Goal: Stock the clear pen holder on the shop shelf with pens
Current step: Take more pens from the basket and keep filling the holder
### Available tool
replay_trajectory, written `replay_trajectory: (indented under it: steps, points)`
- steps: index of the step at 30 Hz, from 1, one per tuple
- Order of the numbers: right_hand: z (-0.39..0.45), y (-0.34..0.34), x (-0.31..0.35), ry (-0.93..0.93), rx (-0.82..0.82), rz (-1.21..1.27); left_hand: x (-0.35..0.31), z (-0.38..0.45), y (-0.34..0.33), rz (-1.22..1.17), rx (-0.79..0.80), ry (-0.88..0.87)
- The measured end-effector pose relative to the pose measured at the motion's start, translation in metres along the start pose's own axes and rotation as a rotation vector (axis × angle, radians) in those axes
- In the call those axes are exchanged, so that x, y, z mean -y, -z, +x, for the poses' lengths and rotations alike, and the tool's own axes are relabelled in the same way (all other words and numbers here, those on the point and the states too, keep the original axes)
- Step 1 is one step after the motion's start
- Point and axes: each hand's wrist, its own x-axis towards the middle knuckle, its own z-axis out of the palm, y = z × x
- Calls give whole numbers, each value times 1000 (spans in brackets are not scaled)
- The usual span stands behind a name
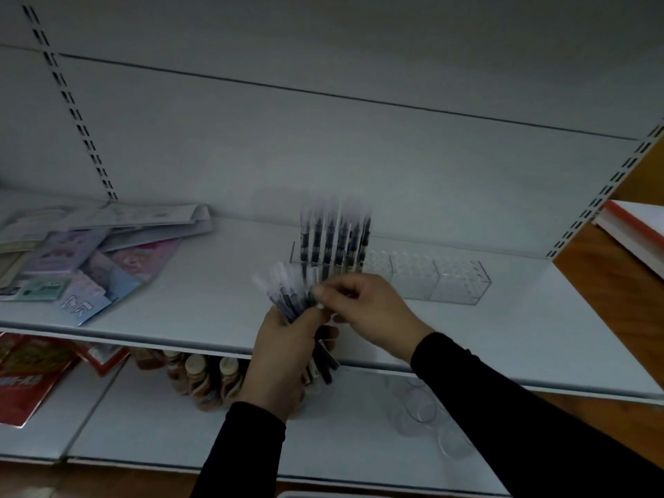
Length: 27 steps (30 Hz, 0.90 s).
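White shop shelving is filling the frame, with a shelf (467, 339) running across the middle. On it, right of centre, a clear pen holder (424, 278) is lying lengthwise, and a row of pens (334, 242) is standing upright in its left end. At the lower centre, the left hand (280, 361) is gripping a fanned bundle of pens (287, 296), its fingers curled round them. The right hand (373, 310) is reaching in from the right, its fingers pinching at the top of that bundle. Packets (75, 260) are lying heaped at the left of the shelf, and bottles (201, 379) are standing on the shelf below.
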Motion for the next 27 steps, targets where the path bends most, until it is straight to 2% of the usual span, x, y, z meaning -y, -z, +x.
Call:
replay_trajectory:
  steps: [5,10,16,22,27]
  points:
    - [-1,0,-2,-15,14,107,2,-1,-3,20,59,-21]
    - [2,7,-1,-54,-42,249,2,3,-4,-55,-12,17]
    - [10,35,13,11,-273,408,3,5,-1,-133,-89,83]
    - [22,66,14,171,-599,208,0,3,-2,-157,-117,114]
    - [29,66,12,208,-648,104,1,3,-2,-139,-98,104]
